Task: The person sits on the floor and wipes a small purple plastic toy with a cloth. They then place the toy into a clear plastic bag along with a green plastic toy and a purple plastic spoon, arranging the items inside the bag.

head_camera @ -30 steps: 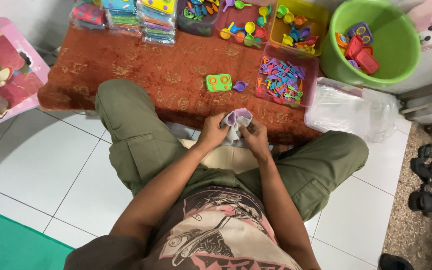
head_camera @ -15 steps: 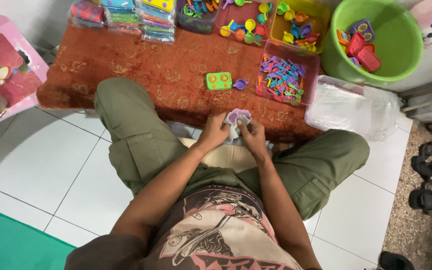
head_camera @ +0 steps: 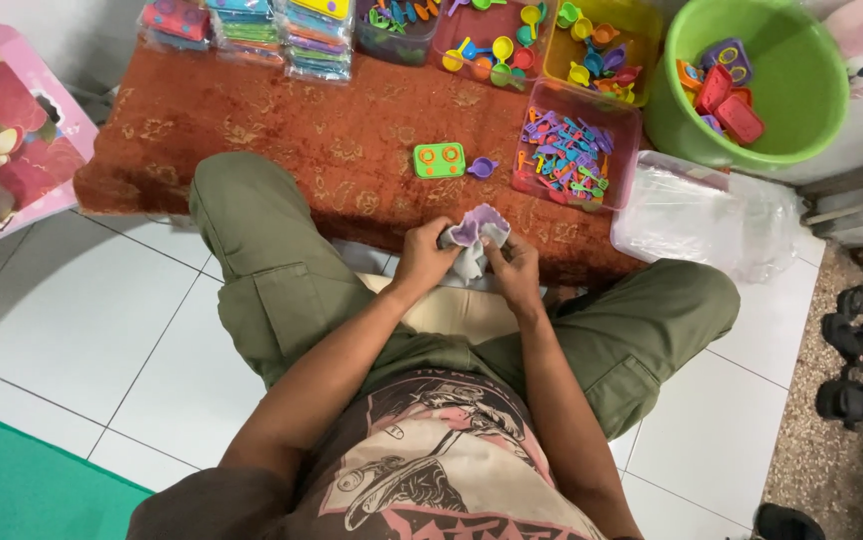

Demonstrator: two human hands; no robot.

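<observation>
Single head cam, looks steeply down, close on lap; rug (head_camera: 282, 130) w/ toy tubs across frame top.

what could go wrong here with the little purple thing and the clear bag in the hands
The purple scalloped toy sits only partly inside the clear bag, pinched between the left hand and right hand, above the rug's edge; if the grip slips, it may drop onto the rug or the tiles. The thin bag might also crumple or tear under the fingers. The green toy stove and purple scoop lie loose close by and might get knocked.
</observation>
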